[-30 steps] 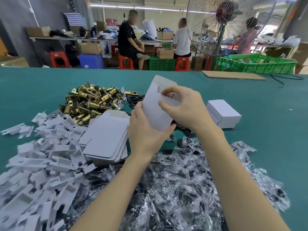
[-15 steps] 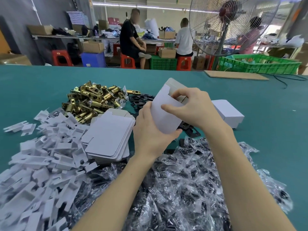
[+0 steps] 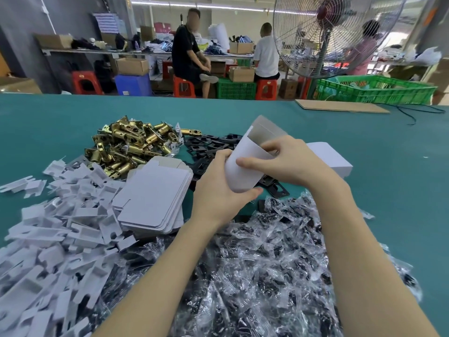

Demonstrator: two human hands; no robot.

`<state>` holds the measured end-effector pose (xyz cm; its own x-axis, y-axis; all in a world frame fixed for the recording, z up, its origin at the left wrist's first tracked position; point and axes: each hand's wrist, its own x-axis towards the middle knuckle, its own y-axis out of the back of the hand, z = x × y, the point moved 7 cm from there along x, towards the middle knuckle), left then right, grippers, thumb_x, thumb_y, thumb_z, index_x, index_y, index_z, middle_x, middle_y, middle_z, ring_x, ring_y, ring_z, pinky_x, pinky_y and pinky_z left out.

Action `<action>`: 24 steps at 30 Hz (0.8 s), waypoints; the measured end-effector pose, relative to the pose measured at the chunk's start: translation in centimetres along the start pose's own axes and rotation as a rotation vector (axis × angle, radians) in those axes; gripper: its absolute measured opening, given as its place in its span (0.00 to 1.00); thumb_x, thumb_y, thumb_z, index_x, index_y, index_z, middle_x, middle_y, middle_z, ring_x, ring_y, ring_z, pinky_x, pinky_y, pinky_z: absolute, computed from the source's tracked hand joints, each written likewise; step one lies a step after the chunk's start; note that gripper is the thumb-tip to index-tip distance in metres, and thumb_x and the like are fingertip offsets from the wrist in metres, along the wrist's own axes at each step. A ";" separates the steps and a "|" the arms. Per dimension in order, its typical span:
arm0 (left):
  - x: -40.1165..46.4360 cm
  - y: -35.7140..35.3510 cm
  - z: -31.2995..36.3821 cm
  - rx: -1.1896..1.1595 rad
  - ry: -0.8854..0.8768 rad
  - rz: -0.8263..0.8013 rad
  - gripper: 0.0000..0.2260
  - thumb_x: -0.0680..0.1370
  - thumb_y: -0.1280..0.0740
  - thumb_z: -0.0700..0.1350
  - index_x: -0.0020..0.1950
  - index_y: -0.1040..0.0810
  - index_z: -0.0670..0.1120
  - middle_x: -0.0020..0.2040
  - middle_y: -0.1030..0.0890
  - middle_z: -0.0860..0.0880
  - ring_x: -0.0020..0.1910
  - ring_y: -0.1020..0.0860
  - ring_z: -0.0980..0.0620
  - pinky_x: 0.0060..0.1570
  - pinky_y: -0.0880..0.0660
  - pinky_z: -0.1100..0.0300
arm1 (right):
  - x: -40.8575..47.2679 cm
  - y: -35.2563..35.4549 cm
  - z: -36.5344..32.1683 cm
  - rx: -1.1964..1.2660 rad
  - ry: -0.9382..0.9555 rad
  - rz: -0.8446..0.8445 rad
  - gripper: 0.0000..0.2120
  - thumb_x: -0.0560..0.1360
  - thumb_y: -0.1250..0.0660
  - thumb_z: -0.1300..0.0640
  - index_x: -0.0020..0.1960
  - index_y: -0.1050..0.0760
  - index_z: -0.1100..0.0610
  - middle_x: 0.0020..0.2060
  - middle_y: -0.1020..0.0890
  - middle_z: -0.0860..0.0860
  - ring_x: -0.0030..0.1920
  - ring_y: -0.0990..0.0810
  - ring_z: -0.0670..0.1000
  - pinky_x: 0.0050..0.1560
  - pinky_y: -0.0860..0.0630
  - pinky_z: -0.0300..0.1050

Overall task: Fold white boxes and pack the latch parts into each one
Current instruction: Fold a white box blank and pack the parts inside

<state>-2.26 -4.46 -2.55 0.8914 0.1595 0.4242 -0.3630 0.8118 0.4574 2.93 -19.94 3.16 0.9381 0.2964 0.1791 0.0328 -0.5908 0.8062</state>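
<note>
Nearest, below both hands: heap of clear bagged parts (image 3: 255,276). Left hand (image 3: 218,188) cups the base of the half-opened white box (image 3: 243,166), fingers curled round it; right hand (image 3: 286,161) pinches its upper edge. Flat blanks (image 3: 153,195) lie left of the hands, brass latches (image 3: 131,144) beyond. Advice: square the sleeve fully before tucking flaps; keep the creases crisp.
</note>
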 end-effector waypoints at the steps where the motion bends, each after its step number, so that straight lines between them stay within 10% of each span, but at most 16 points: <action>1: 0.0 0.1 -0.1 -0.028 0.009 0.010 0.31 0.65 0.20 0.59 0.60 0.33 0.62 0.52 0.19 0.60 0.47 0.20 0.60 0.45 0.20 0.50 | -0.1 0.2 -0.6 0.030 0.049 0.011 0.13 0.68 0.26 0.31 0.46 0.20 0.37 0.38 0.22 0.30 0.37 0.25 0.32 0.36 0.32 0.32; 7: 0.1 0.0 -0.9 -0.313 0.107 -0.048 0.29 0.65 0.18 0.60 0.60 0.29 0.61 0.51 0.20 0.60 0.48 0.19 0.61 0.43 0.19 0.58 | -0.4 0.4 -2.1 0.312 0.237 0.087 0.17 0.73 0.23 0.48 0.60 0.23 0.44 0.56 0.22 0.33 0.56 0.21 0.41 0.60 0.22 0.52; 12: 0.4 -0.3 -0.5 -0.410 0.172 -0.196 0.37 0.63 0.22 0.67 0.66 0.30 0.56 0.59 0.19 0.56 0.53 0.18 0.59 0.48 0.20 0.58 | -0.6 0.5 -2.1 0.396 0.283 0.114 0.17 0.74 0.25 0.59 0.59 0.24 0.47 0.56 0.20 0.45 0.42 0.19 0.53 0.52 0.19 0.54; 24: 1.7 1.1 -1.3 -0.617 0.230 -0.133 0.13 0.78 0.27 0.43 0.61 0.24 0.49 0.55 0.14 0.49 0.55 0.16 0.50 0.47 0.18 0.53 | -0.5 0.3 -2.1 0.614 0.373 0.159 0.30 0.74 0.23 0.56 0.70 0.32 0.41 0.54 0.15 0.50 0.45 0.14 0.55 0.49 0.17 0.51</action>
<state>-0.77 -2.53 -2.30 0.9777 0.0960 0.1866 -0.0850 0.9942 -0.0657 1.71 -18.65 4.49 0.7714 0.3434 0.5358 0.1964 -0.9293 0.3128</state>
